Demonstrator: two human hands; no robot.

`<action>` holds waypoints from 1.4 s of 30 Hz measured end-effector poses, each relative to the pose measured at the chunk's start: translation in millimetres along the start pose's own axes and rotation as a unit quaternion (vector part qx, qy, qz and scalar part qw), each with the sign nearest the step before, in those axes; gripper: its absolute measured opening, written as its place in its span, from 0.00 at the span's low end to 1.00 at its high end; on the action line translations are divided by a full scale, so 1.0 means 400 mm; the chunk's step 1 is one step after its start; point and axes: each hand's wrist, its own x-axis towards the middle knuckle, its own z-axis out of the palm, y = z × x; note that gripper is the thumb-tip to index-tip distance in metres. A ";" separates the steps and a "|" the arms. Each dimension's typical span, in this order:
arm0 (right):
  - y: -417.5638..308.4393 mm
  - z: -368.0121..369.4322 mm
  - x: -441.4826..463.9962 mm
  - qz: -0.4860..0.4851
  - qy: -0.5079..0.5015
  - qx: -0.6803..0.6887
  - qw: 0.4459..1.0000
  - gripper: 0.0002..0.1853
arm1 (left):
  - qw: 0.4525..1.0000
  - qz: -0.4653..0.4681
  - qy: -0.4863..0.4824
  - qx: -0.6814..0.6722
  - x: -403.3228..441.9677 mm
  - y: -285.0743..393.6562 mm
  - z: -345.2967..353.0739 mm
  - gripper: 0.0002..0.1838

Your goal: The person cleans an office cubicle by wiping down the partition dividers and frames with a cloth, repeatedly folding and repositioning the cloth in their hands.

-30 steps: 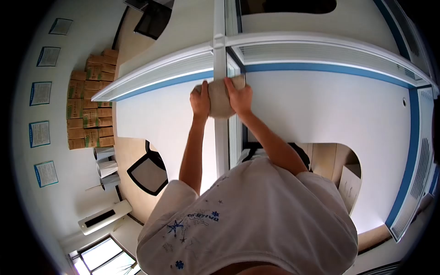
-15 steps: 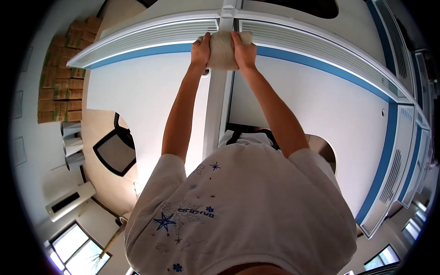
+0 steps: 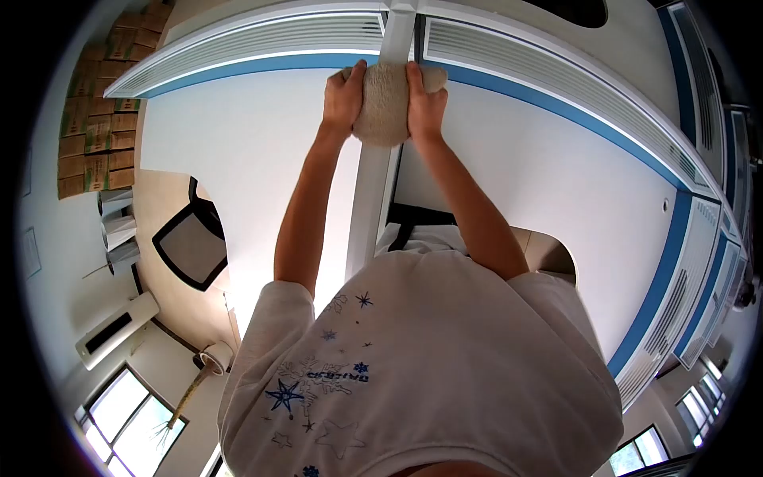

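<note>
A beige cloth (image 3: 385, 107) is stretched between my two hands, over the top rail of the white partition (image 3: 370, 187) that divides two desks. On the left side of the cloth, my left hand (image 3: 343, 99) has its fingers wrapped round the edge. My right hand (image 3: 427, 103) grips the other side, with a bit of cloth showing past the knuckles. The rail is hidden where the cloth covers it.
White desktops (image 3: 254, 151) lie on both sides of the partition. Louvred panels (image 3: 524, 67) with blue strips run across behind them. Stacked cardboard boxes (image 3: 99, 119), a black-framed chair (image 3: 191, 245) and a potted plant (image 3: 214, 359) stand at the left.
Over the last second the view shifted, and the hands with the cloth moved forward along the partition, then slightly back towards me. Both hands have kept hold of the cloth.
</note>
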 end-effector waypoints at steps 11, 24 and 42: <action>0.013 -0.072 -0.094 0.165 -0.046 0.032 0.985 0.36 | 0.986 0.084 -0.021 0.145 -0.118 0.022 -0.030 0.38; -0.034 -0.021 0.025 0.116 -0.058 0.040 0.991 0.37 | 0.998 -0.025 -0.028 -0.045 -0.025 0.070 0.007 0.30; -0.052 -0.046 0.008 0.170 -0.078 0.055 0.981 0.34 | 0.977 -0.073 -0.137 -0.144 -0.012 0.051 -0.002 0.35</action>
